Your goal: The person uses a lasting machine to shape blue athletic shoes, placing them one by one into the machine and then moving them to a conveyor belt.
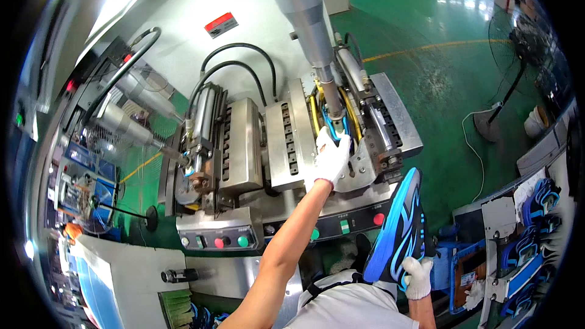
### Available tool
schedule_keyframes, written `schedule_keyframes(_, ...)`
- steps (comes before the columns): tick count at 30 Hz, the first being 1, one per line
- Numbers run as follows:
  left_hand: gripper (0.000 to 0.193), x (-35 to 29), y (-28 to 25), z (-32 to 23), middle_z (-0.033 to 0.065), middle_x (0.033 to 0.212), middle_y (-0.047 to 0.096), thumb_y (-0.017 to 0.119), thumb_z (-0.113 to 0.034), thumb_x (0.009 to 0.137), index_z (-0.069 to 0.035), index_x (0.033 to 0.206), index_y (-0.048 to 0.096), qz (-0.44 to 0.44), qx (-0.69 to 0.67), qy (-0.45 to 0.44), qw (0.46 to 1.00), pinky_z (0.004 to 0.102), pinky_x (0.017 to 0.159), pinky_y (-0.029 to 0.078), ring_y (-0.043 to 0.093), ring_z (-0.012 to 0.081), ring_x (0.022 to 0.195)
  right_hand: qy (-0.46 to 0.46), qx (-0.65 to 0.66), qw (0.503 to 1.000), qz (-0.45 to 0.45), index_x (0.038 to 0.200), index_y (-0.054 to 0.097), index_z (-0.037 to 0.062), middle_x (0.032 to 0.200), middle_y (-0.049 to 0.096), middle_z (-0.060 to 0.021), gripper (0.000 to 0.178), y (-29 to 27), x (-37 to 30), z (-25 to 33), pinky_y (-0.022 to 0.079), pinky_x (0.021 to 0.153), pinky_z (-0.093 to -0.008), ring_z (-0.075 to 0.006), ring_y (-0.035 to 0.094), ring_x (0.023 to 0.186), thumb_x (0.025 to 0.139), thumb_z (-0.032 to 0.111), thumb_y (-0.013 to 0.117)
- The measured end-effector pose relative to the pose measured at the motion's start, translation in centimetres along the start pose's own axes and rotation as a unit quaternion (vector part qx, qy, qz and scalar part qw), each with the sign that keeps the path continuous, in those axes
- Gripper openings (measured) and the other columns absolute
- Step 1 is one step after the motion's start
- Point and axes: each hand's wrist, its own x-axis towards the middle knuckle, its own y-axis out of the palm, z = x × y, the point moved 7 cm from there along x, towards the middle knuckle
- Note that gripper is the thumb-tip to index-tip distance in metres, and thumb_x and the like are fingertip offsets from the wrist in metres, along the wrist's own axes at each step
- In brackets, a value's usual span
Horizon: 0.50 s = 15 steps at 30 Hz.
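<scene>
My right hand (417,277), in a white glove, grips a sneaker (396,234) at its lower end and holds it tilted upright in front of the machine. The sneaker is black with bright blue overlays and a blue sole. My left hand (332,161), also in a white glove, reaches into the right station of a metal press machine (286,146). Its fingers close around the near end of a second blue and black shoe (339,127), which sits under the vertical press rod (330,94). The glove and the press parts hide most of that shoe.
A control panel (341,225) with colored buttons runs along the machine's front. The left station (210,152) has a cylinder and black hoses (244,64). At right stands a rack (496,256) with several blue-black shoes. Farther off are a pedestal fan (518,55) and a white cable (474,146).
</scene>
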Motion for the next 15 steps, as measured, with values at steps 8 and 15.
schedule_keyframes(8, 0.085, 9.3, 7.9, 7.8, 0.0356, 0.145, 0.046, 0.057, -0.029, 0.094, 0.011, 0.155, 0.013, 0.006, 0.179, -0.097, 0.979, 0.0474, 0.104, 0.048, 0.059, 0.0487, 0.121, -0.019, -0.015, 0.999, -0.043, 0.129, 0.056, -0.0008, 0.091, 0.059, 0.0009, 0.062, -1.4, 0.2, 1.0, 0.043, 0.054, -0.0253, -0.0079, 0.051, 0.065, 0.07, 0.009, 0.074)
schedule_keyframes(15, 0.044, 4.3, -3.2, 6.6, 0.0113, 0.105, 0.066, 0.071, -0.026, 0.091, 0.006, 0.119, 0.061, 0.013, -0.255, -0.154, 0.955, 0.0329, 0.077, 0.055, 0.063, 0.0161, 0.09, 0.005, -0.113, 0.993, -0.016, 0.106, 0.066, 0.0015, 0.083, 0.06, 0.0026, 0.031, 2.2, 3.7, 4.0, 0.042, 0.05, -0.0245, -0.0065, 0.053, 0.059, 0.08, 0.009, 0.08)
